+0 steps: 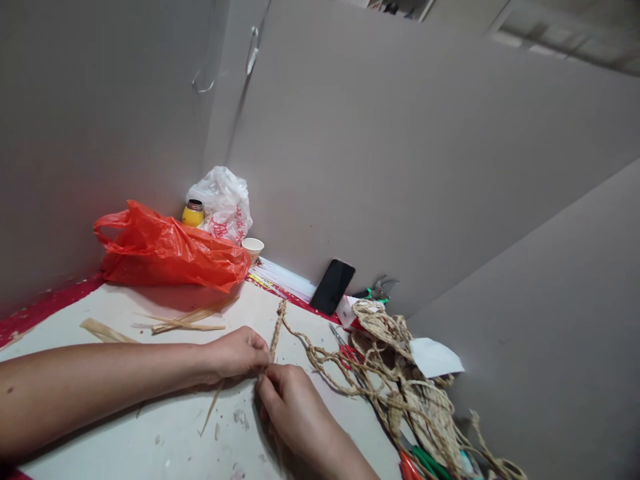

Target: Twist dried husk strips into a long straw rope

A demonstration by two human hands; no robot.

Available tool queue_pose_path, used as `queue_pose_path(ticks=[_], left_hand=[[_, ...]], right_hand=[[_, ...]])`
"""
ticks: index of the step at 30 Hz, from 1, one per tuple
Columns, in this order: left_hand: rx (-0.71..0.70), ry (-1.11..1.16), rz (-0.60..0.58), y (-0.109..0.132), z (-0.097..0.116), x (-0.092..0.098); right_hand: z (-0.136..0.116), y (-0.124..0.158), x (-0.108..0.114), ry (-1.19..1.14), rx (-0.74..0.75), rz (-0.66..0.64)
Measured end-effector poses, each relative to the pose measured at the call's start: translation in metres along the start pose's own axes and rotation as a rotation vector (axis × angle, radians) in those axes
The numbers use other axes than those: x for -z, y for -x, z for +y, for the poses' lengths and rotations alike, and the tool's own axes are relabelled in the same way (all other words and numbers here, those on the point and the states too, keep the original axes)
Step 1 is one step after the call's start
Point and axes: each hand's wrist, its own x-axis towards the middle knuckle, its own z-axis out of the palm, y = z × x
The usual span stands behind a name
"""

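A short braided straw cord [278,327] stands out from between my hands, its knotted end pointing away from me. My left hand [243,353] is closed, its fingertips pinching the near end of the braid. Right beside it, my right hand [290,400] is closed with curled fingers at the same spot; loose strands hang below it. What lies inside the fingers is partly hidden. A thin twisted cord runs from the knotted end to a tangled heap of straw rope [425,407] on the right. Flat dry straw strips [187,325] lie beyond my left forearm.
A red plastic bag [173,257] sits at the back left, near a yellow jar [193,213], a white plastic bag [225,200] and a paper cup [253,248]. A phone [333,285] leans on the wall. Pliers [381,290], red-handled scissors [346,350] and white paper [435,358] are around the heap.
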Motion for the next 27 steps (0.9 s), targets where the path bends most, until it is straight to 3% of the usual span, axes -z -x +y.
queue_pose_path(ticks=[2,4,7,10,11,12,14,16,17,22,27], left_hand=[[-0.004,-0.009,-0.001,0.001,0.002,0.0],[-0.008,-0.009,-0.006,0.002,0.002,0.001],[-0.011,0.01,-0.022,0.001,0.001,0.002],[-0.031,0.041,-0.05,0.0,0.0,0.003],[-0.039,0.056,-0.061,0.0,0.0,0.004],[-0.046,0.072,-0.069,0.0,0.0,0.004],[-0.051,0.098,-0.086,0.0,0.0,0.005],[-0.048,0.105,-0.091,0.002,0.001,0.005],[-0.049,0.1,-0.092,0.002,0.002,0.004],[-0.15,0.058,-0.138,0.003,0.002,0.002],[-0.165,-0.015,-0.081,0.0,-0.002,0.003]], right_hand=[[-0.008,0.008,-0.001,0.191,0.072,0.041],[-0.016,0.017,0.001,0.267,0.118,-0.016],[-0.027,0.03,0.018,0.17,0.105,-0.217],[-0.03,0.032,0.046,-0.063,-0.041,-0.549],[-0.028,0.03,0.055,-0.135,-0.072,-0.576],[-0.025,0.026,0.062,-0.194,-0.079,-0.517],[-0.016,0.014,0.068,-0.272,-0.043,-0.222],[-0.007,0.0,0.064,-0.335,-0.025,0.066],[-0.002,-0.006,0.059,-0.373,-0.035,0.116],[0.009,-0.021,0.027,-0.56,-0.119,-0.119],[0.01,-0.021,0.029,-0.47,-0.157,-0.163]])
